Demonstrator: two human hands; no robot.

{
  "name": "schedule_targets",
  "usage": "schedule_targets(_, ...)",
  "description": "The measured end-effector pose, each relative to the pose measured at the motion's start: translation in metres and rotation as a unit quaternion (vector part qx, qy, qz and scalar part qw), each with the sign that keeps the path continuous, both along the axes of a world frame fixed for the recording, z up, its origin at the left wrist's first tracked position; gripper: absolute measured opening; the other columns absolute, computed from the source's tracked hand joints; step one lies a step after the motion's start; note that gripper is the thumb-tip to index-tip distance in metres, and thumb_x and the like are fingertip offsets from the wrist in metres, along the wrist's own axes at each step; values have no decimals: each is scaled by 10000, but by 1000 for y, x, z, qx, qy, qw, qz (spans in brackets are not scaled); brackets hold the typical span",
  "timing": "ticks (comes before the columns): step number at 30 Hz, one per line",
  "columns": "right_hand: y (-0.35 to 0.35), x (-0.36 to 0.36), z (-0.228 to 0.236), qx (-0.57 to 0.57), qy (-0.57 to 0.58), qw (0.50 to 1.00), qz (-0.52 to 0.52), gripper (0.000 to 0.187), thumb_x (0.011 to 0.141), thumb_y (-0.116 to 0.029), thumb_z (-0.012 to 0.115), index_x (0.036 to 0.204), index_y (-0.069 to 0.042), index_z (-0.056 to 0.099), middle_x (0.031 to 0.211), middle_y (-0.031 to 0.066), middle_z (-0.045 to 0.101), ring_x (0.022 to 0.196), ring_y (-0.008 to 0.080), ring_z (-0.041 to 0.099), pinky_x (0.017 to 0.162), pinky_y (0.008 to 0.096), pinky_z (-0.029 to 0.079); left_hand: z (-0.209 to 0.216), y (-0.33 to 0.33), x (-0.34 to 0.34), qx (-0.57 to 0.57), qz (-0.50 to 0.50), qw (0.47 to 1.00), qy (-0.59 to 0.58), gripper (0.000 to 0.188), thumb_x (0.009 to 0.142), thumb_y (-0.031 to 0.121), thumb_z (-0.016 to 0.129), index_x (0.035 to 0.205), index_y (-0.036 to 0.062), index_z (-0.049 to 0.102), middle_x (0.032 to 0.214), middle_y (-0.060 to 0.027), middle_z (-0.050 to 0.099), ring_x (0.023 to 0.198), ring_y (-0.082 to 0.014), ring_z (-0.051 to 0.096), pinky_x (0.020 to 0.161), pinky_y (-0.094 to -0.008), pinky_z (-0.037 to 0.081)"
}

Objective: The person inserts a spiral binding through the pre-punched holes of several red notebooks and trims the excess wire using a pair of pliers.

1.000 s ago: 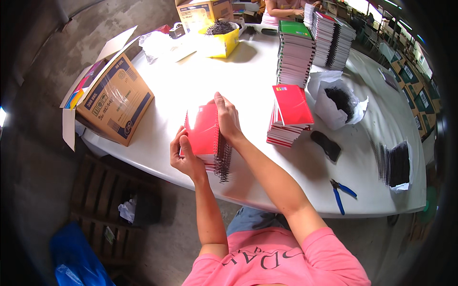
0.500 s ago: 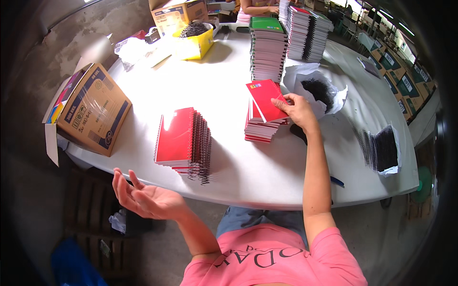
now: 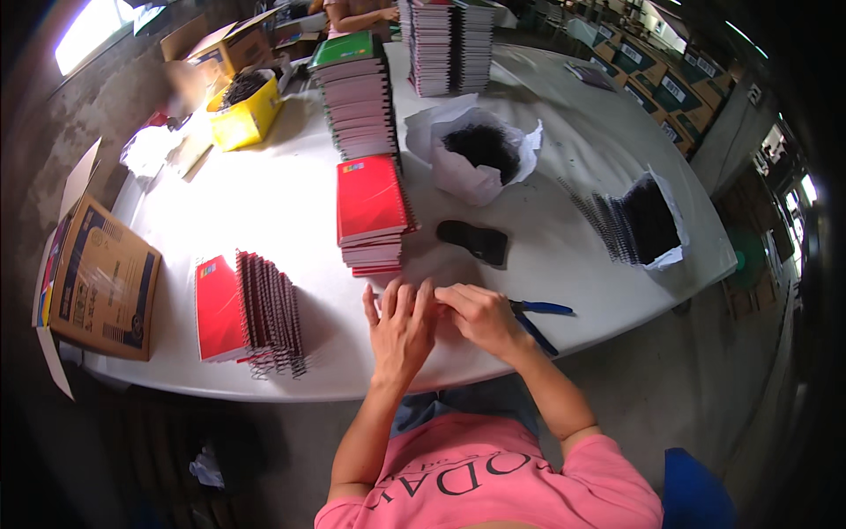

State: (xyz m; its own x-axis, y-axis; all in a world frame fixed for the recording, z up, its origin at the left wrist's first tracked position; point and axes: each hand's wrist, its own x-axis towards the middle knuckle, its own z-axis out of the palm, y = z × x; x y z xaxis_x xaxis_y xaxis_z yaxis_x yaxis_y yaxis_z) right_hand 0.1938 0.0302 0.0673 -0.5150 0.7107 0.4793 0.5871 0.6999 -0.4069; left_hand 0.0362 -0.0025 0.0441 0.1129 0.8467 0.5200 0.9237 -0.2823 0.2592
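Close to the table's front edge, my left hand [image 3: 403,331] rests with its fingers stretched forward and a little apart. My right hand [image 3: 480,319] meets it from the right, thumb and fingertips pinched together beside the left fingers; whatever is between them is hidden. Just beyond both hands stands a stack of red spiral notebooks [image 3: 370,198], its spirals on the right side. Pliers with blue handles [image 3: 545,309] lie partly under and beside my right hand. To the left is another pile of red notebooks [image 3: 220,309] with loose-looking wire coils sticking out.
A black flat piece [image 3: 474,240] lies beyond the pliers. White wrappings hold black coils [image 3: 483,152] and more coils [image 3: 650,225]. Tall notebook stacks [image 3: 357,97] stand behind. A yellow tub [image 3: 242,123] and an open carton [image 3: 106,278] are left. Another person [image 3: 361,16] works across the table.
My right hand has let go of the red notebook on the stack and come back toward me. My left hand has moved in beside it. The view has turned right.
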Motion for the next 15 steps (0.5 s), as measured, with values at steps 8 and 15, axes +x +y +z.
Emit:
schedule_targets(8,114,195,-10,4,1,900,-436,410,833,-184,648,1214,-74,544,1129,157,588,1084,332,543,890,422,453,7,0,14,37,17,998,-37,631,591,543,758,988,103,542,1007,-90,480,1111,-319,432,933,-748,103)
schedule_targets(15,144,224,6,-148,-286,850,-417,293,877,-63,515,1167,-35,542,1052,229,600,984,386,581,854,476,465,8,4,19,89,83,992,-40,541,522,509,796,752,103,522,939,-86,488,968,-293,441,804,-486,310)
